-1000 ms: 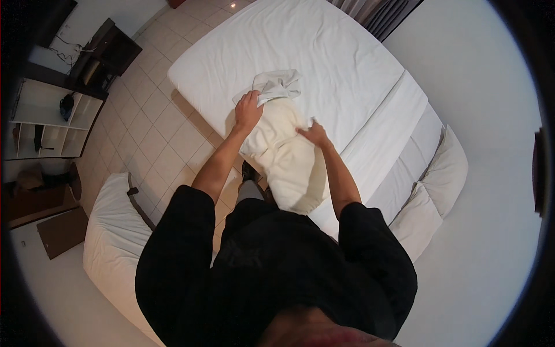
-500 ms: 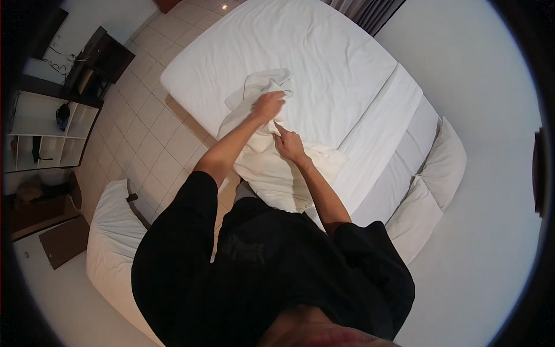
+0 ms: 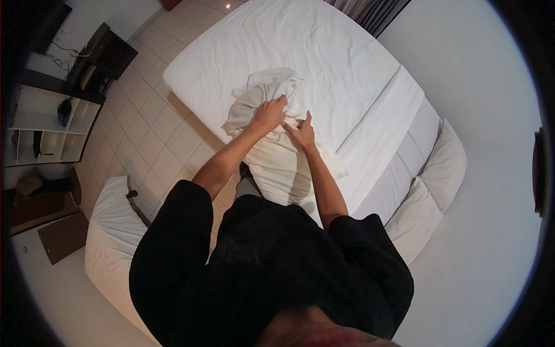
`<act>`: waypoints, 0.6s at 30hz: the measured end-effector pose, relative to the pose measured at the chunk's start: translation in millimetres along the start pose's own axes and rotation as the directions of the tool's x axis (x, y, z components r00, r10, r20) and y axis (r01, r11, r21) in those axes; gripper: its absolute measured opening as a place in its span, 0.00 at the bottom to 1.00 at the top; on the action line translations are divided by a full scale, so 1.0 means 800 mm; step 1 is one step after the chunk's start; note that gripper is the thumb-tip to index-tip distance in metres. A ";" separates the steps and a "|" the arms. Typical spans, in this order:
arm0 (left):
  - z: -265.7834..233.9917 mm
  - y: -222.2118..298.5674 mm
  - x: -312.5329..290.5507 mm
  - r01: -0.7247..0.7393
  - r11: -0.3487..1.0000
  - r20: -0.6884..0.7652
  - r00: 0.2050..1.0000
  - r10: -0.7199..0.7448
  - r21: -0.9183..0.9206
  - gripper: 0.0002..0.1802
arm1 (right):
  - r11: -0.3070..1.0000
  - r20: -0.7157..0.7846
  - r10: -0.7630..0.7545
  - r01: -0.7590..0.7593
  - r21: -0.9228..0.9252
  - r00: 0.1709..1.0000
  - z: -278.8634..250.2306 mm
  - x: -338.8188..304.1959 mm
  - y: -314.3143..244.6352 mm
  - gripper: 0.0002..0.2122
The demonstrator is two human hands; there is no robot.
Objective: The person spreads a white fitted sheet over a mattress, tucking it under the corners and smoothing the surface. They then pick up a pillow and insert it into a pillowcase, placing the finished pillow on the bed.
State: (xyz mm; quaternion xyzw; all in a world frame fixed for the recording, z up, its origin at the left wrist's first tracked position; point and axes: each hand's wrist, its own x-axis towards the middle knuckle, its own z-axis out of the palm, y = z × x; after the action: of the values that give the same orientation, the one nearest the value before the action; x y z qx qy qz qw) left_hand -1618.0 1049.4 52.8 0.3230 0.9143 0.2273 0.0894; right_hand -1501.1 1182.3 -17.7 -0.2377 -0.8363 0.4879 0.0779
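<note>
A cream pillow (image 3: 283,170) lies at the near edge of the bed, against my legs. Its far end runs into a bunched, off-white pillowcase (image 3: 245,107), whose loose end spreads over the bed sheet. My left hand (image 3: 270,115) is closed on the gathered pillowcase, where the cloth meets the pillow. Close beside it, my right hand (image 3: 302,134) rests at the pillow's far end, thumb and forefinger stretched apart. Some of its other fingers are hidden in the folds.
The large bed (image 3: 272,34) has a white sheet folded back on the right. Two pillows (image 3: 442,159) lean along the wall there. Left are a tiled floor (image 3: 150,124), a white shelf unit (image 3: 43,124), a dark cabinet (image 3: 113,52) and another white-covered piece (image 3: 113,231) behind me.
My right hand has shifted right and spread its thumb and forefinger. My left hand has moved slightly down, and the pillowcase is more bunched on the left.
</note>
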 end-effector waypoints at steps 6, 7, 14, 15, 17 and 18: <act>-0.025 0.002 0.053 -0.159 0.987 -0.300 0.942 0.150 -0.004 0.12 | 0.890 0.267 -0.404 0.443 -0.105 0.875 0.020 0.028 -0.030 0.13; -0.024 0.013 0.056 -0.215 0.976 -0.257 0.945 0.204 -0.016 0.12 | 0.918 0.299 -0.382 0.397 0.010 0.875 0.032 0.025 -0.029 0.14; 0.013 0.089 -0.038 -0.261 0.963 0.001 0.965 0.262 -0.074 0.10 | 0.630 -0.291 -0.515 0.586 0.510 0.806 0.123 0.029 0.084 0.10; 0.015 0.085 -0.053 -0.307 0.945 -0.009 0.952 0.307 -0.110 0.09 | 0.445 -0.174 -0.402 0.358 0.821 0.899 0.124 0.033 0.101 0.11; 0.011 0.065 -0.067 -0.384 0.914 -0.032 0.923 0.383 -0.130 0.10 | 0.115 -0.003 -0.254 0.033 0.993 0.967 0.113 0.035 0.117 0.13; 0.005 0.050 -0.067 -0.419 0.901 -0.044 0.908 0.416 -0.112 0.13 | -0.008 0.005 -0.295 -0.008 1.000 0.955 0.101 0.033 0.115 0.14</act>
State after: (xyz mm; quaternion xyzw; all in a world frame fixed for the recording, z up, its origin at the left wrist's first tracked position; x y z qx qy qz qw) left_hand -1553.5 1044.8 68.8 0.5033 0.8095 0.2983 0.0492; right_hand -1523.9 1170.0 -140.0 0.0282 -0.2725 0.9445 0.1814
